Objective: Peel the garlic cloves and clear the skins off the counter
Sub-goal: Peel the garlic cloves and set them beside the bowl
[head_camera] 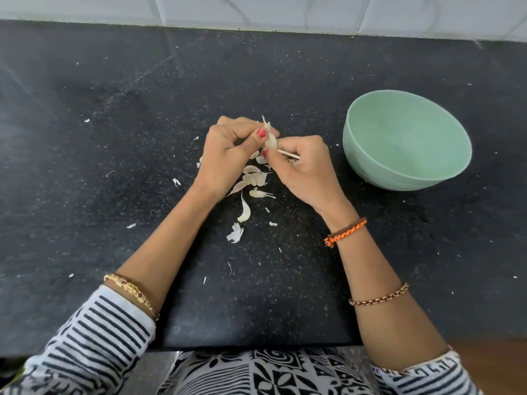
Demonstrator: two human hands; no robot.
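Garlic clove (270, 141): one, off-white, papery skin partly lifted, a pale flap standing up at its far tip. Held above the counter (114, 155), at mid-scene, between both hands. Left hand (231, 151) is curled round it, thumb pressing the near face, presumably to keep it from turning while the skin is worked. Right hand (306, 169) is closed in a pinch at the clove's lower end, with a thin pale strip (288, 154) running across its fingers; whether skin or stem cannot be told. Both hands meet directly over the litter, likely so that what falls lands in one place.

Loose cloves and skins (253, 179): a small heap lying on the counter just below the hands, curved, cream to white, some with trailing tails; which are peeled cannot be told. One curved piece (244, 212) and a frayed white scrap (235, 232) lie nearer the person; fine flakes are scattered wider.

Bowl (370, 129): pale green, right of the hands, apart from them, nothing visible inside; probably placed within easy reach to receive peeled cloves.

Status, as judged: peeling under way, clearing not begun.
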